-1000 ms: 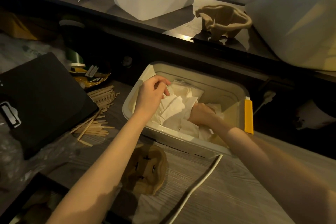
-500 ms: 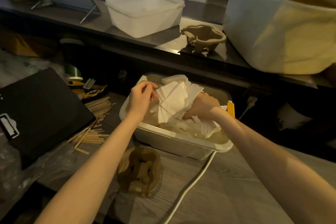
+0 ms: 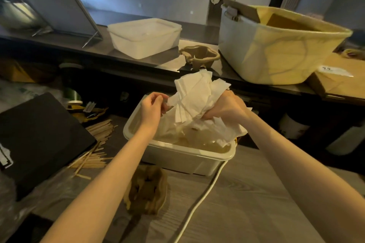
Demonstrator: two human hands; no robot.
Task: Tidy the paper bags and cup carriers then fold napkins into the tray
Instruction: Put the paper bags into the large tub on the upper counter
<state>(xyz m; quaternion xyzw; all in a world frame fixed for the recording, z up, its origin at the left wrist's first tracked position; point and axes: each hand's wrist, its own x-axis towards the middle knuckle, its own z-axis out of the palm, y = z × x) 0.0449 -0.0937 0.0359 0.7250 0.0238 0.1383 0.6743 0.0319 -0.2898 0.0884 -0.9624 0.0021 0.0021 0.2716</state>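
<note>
A bunch of white napkins (image 3: 195, 96) is held up above the white plastic tray (image 3: 183, 159) on the wooden counter. My right hand (image 3: 227, 106) grips the bunch from the right, its fingers curled into the paper. My left hand (image 3: 153, 107) pinches the napkins' left edge. More crumpled napkins lie in the tray under the bunch. A brown pulp cup carrier (image 3: 147, 191) lies on the counter in front of the tray. Another cup carrier (image 3: 199, 57) stands on the raised shelf behind. A large white bin (image 3: 276, 49) on the shelf holds brown paper bags.
A lidded white box (image 3: 144, 37) stands on the shelf at the left. Wooden stirrers (image 3: 94, 144) are scattered left of the tray beside a black box (image 3: 37, 138). A white cable (image 3: 199, 203) runs across the counter from the tray's right corner.
Both hands have lifted the bunch of napkins up out of the tray. The camera has tilted up, so more of the shelf and the bin shows.
</note>
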